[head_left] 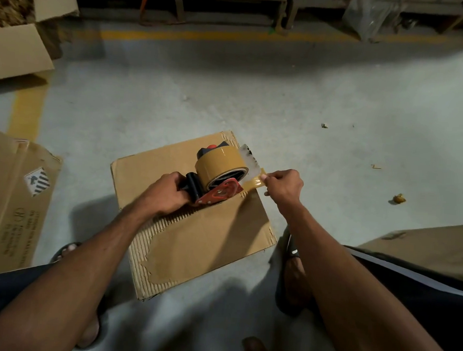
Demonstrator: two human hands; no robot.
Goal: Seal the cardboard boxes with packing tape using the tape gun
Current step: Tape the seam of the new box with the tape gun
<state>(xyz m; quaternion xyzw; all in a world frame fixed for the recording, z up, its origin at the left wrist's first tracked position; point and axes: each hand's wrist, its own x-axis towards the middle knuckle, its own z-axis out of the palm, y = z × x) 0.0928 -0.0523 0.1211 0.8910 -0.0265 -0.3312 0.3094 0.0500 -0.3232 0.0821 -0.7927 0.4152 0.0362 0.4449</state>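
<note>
A small brown cardboard box [211, 236] sits on the concrete floor between my feet, its top skin torn so the corrugation shows. Above its far half is a red and black tape gun [218, 193] loaded with a roll of tan packing tape [220, 164]. My left hand [167, 193] grips the gun's black handle. My right hand [285, 185] pinches the loose tape end [254, 182] at the gun's mouth, just right of the roll.
Flattened printed cardboard [11, 204] lies at the left. An open box with straw filling [18, 24] stands at the far left. Another cardboard surface [430, 244] lies at the right, by my leg. Yellow floor lines and wooden pallets run along the back.
</note>
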